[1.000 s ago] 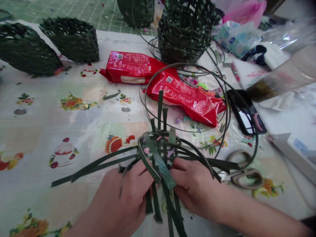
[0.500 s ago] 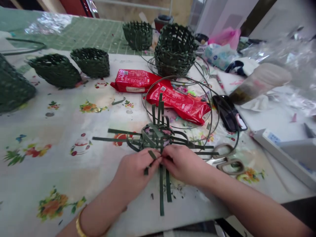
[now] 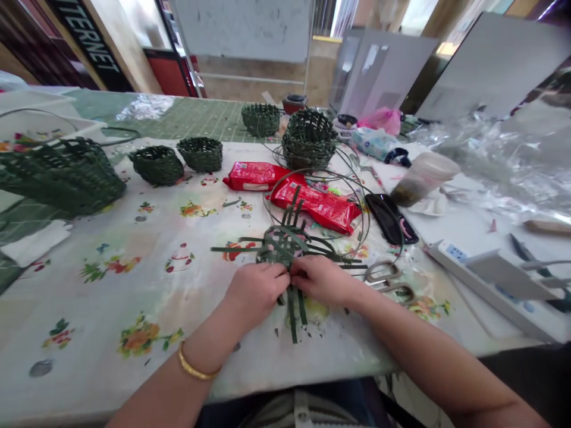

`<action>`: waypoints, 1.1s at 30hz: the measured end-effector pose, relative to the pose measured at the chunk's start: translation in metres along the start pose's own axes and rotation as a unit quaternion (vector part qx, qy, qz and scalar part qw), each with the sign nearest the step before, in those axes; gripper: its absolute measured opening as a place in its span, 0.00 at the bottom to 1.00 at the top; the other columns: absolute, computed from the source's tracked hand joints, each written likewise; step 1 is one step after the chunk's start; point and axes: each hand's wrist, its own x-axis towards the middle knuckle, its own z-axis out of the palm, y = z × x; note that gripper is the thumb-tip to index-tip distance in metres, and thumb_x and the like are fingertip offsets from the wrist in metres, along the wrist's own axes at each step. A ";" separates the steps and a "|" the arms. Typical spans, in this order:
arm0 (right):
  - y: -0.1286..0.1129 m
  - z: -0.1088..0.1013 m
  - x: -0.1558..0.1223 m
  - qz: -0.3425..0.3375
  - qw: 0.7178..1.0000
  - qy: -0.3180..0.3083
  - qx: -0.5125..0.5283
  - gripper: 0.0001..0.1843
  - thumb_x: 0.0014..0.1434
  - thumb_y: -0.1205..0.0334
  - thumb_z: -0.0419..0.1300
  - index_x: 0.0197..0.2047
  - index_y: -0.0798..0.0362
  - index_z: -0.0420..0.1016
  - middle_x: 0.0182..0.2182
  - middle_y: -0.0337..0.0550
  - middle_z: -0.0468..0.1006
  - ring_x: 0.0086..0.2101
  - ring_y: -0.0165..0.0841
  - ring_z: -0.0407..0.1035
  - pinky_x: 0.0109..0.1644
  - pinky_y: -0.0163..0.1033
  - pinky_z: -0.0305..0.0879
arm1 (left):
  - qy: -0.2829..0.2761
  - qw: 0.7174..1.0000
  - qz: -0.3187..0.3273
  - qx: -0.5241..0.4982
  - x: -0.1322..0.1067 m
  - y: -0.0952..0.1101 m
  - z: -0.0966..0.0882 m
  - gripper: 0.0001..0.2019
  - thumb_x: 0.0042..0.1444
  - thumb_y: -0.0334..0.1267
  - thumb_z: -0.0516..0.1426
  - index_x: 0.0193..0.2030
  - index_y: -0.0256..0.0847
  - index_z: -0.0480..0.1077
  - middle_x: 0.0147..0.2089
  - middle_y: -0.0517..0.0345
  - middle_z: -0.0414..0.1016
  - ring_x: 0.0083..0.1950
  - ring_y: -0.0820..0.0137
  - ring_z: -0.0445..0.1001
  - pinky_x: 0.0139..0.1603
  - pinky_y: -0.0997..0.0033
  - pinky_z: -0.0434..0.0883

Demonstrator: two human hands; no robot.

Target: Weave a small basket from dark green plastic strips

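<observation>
Head view: your left hand (image 3: 256,289) and right hand (image 3: 322,279) pinched the green woven base (image 3: 282,246) between them; slackening might unravel it.

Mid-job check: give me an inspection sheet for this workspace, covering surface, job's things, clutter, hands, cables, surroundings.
Surface: table, flower-print cover.
Job's things: weave of green strips, ends fanned out flat.
Clutter: red packets, scissors, phone, baskets, cup.
Hands: left hand and right hand both pinch the weave's near edge.
Cables: power strip at right; wire hoops round the packets.
Surroundings: whiteboard, plastic sheeting.
</observation>
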 end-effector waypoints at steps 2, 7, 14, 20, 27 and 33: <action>0.002 -0.003 -0.001 -0.011 0.999 0.012 0.030 0.05 0.54 0.67 0.53 0.32 0.54 0.70 0.28 0.39 0.73 0.28 0.28 0.64 0.31 0.31 0.55 | 0.040 0.995 0.047 0.084 0.000 0.006 -0.002 0.11 0.56 0.28 0.49 0.37 0.36 0.72 0.34 0.50 0.76 0.32 0.66 0.72 0.29 0.67 0.67; 0.004 -0.009 -0.004 0.002 0.997 0.032 0.067 0.07 0.53 0.66 0.53 0.33 0.54 0.72 0.28 0.39 0.73 0.29 0.29 0.64 0.32 0.32 0.55 | 0.115 0.986 0.068 0.095 0.003 0.010 -0.006 0.11 0.57 0.28 0.48 0.35 0.35 0.72 0.40 0.49 0.75 0.39 0.64 0.71 0.36 0.62 0.70; 0.007 -0.004 0.000 0.031 0.992 -0.016 0.124 0.07 0.51 0.67 0.54 0.29 0.56 0.73 0.22 0.35 0.69 0.25 0.26 0.61 0.28 0.30 0.52 | 0.045 0.990 0.064 -0.114 0.009 -0.007 0.002 0.09 0.56 0.27 0.50 0.33 0.38 0.71 0.38 0.56 0.77 0.40 0.71 0.72 0.53 0.61 0.64; 0.005 -0.004 0.000 0.033 0.997 -0.009 0.069 0.05 0.52 0.67 0.55 0.30 0.54 0.71 0.24 0.36 0.71 0.26 0.27 0.63 0.27 0.30 0.53 | -0.002 0.986 -0.053 -0.159 0.012 -0.006 0.005 0.05 0.52 0.30 0.56 0.28 0.38 0.71 0.28 0.59 0.74 0.33 0.70 0.71 0.37 0.69 0.64; -0.016 0.001 -0.006 -0.019 0.976 0.080 -0.202 0.06 0.57 0.68 0.52 0.34 0.55 0.71 0.34 0.48 0.73 0.38 0.38 0.64 0.41 0.40 0.55 | 0.010 0.991 -0.081 -0.101 0.013 -0.006 0.004 0.06 0.51 0.30 0.55 0.27 0.39 0.71 0.26 0.58 0.74 0.31 0.68 0.70 0.33 0.69 0.63; -0.022 0.004 -0.007 -0.016 0.967 0.094 -0.237 0.09 0.58 0.68 0.49 0.36 0.57 0.71 0.32 0.50 0.73 0.34 0.37 0.66 0.36 0.39 0.56 | 0.017 0.993 -0.096 -0.058 0.015 -0.005 0.003 0.03 0.50 0.30 0.56 0.28 0.38 0.71 0.27 0.56 0.74 0.30 0.66 0.71 0.32 0.68 0.64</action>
